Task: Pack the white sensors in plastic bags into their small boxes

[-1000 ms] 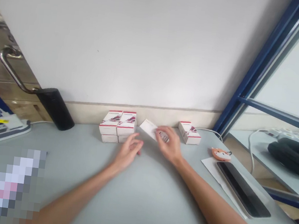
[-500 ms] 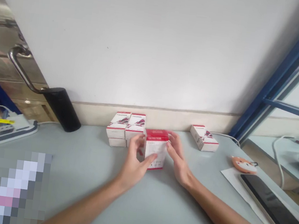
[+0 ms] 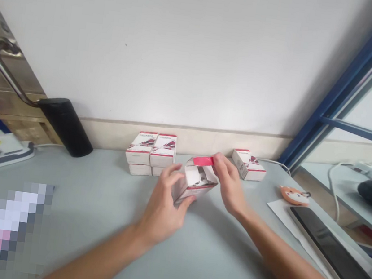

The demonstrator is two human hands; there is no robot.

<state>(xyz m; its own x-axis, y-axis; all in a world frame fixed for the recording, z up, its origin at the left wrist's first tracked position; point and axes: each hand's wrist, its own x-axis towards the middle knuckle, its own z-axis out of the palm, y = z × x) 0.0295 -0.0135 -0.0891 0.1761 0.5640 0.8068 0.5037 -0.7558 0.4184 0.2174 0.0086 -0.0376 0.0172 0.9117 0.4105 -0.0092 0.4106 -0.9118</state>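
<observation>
A small white and red cardboard box (image 3: 196, 189) is tilted toward me above the table, its top flap lifted and white contents partly showing inside. My left hand (image 3: 166, 200) is wrapped around the box's left side, the thumb at its lower front. Between the fingers of my right hand (image 3: 230, 183) is the red lid flap (image 3: 203, 161) of the same box. What exactly lies inside cannot be made out. Just behind, to the left, stand stacked boxes (image 3: 150, 151) of the same print.
Another such box (image 3: 248, 166) lies by the wall at right. A phone (image 3: 332, 248) rests on white paper (image 3: 277, 208) beside an orange animal-shaped item (image 3: 295, 196). At left are a black cylinder (image 3: 67, 127) and a power strip (image 3: 4, 153). A blurred patch covers the lower left.
The box's red top, closed before, is now raised by my right hand. The box has tipped so its opening faces me. The view has shifted slightly to the right.
</observation>
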